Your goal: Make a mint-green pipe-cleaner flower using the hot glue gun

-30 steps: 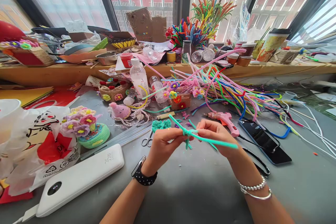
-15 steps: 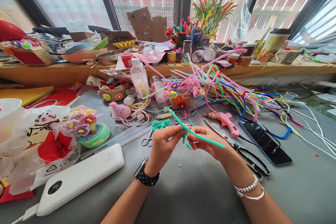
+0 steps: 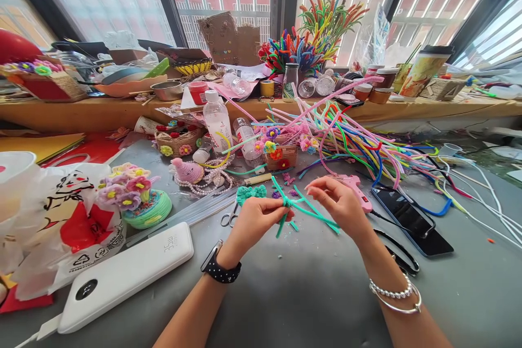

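My left hand (image 3: 253, 220) pinches a knot of teal pipe cleaner (image 3: 290, 205) above the grey table. Loose ends of the pipe cleaner stick out up, down and to the right. My right hand (image 3: 340, 204) hovers just right of the knot with thumb and forefinger pinched near one teal strand and the other fingers lifted. A finished teal pipe-cleaner flower (image 3: 250, 193) lies just beyond my left hand. A black watch sits on my left wrist and silver bracelets on my right.
A pink glue gun (image 3: 354, 187), black scissors (image 3: 397, 255) and a phone (image 3: 411, 220) lie to the right. A heap of coloured pipe cleaners (image 3: 354, 138) spreads behind. A white power bank (image 3: 122, 274), plastic bag (image 3: 61, 223), small scissors (image 3: 229, 217), baskets and bottles crowd the left.
My right hand let the long teal strand go lower and shifted up and right, over the glue gun. My left hand stayed pinched on the knot, a little lower.
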The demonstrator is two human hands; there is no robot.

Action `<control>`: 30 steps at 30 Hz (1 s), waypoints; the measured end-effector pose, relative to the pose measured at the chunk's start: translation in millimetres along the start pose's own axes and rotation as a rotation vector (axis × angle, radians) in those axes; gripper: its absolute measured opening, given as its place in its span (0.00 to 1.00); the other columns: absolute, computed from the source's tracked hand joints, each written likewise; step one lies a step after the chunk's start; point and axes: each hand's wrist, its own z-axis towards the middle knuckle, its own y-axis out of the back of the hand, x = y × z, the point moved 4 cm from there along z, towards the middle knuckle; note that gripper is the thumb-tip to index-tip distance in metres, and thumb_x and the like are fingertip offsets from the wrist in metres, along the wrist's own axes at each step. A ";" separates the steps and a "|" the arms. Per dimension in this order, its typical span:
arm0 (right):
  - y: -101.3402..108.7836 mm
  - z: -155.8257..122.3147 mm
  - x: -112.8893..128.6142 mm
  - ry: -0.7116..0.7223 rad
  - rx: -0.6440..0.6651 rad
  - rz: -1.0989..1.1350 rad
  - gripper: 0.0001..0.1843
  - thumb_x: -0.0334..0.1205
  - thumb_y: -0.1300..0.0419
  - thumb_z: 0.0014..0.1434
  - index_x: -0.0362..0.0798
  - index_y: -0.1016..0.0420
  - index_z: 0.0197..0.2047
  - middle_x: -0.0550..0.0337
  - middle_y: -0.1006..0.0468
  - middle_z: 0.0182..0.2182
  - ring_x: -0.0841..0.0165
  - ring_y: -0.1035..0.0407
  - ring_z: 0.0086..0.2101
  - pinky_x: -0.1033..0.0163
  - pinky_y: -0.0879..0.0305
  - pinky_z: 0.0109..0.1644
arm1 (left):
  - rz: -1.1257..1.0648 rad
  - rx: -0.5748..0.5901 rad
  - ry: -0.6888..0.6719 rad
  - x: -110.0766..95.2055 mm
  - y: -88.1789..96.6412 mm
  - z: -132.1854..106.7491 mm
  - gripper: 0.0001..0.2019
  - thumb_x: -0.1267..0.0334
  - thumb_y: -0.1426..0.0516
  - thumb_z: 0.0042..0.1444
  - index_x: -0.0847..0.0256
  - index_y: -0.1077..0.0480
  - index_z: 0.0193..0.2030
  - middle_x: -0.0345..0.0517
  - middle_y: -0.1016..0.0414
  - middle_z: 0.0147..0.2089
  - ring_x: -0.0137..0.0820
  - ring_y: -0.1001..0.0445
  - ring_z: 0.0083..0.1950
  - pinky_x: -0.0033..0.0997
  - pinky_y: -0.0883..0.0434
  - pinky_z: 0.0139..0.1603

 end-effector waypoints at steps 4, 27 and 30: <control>-15.6 -7.6 13.9 0.284 0.152 -0.321 0.13 0.47 0.45 0.55 0.47 0.31 0.38 0.57 0.28 0.30 0.68 0.35 0.33 0.64 0.39 0.34 | 0.065 0.031 -0.015 -0.9 -1.9 -0.2 0.13 0.60 0.49 0.52 0.65 0.27 0.26 0.41 0.29 0.23 0.25 0.35 0.26 0.22 0.40 0.26; -38.1 -8.7 -2.4 -0.102 0.336 -0.013 0.13 0.43 0.49 0.58 0.45 0.32 0.28 0.64 0.32 0.19 0.74 0.38 0.21 0.69 0.42 0.25 | -0.047 0.150 0.082 12.5 -7.8 4.7 0.13 0.62 0.48 0.50 0.65 0.25 0.33 0.41 0.29 0.26 0.26 0.33 0.28 0.22 0.33 0.30; -36.7 -8.2 -2.6 -0.071 0.335 -0.074 0.13 0.41 0.50 0.58 0.45 0.31 0.27 0.63 0.30 0.20 0.73 0.37 0.22 0.68 0.41 0.27 | -0.056 0.138 0.079 11.1 -7.7 4.5 0.12 0.63 0.48 0.50 0.63 0.24 0.35 0.41 0.28 0.27 0.26 0.32 0.29 0.22 0.32 0.30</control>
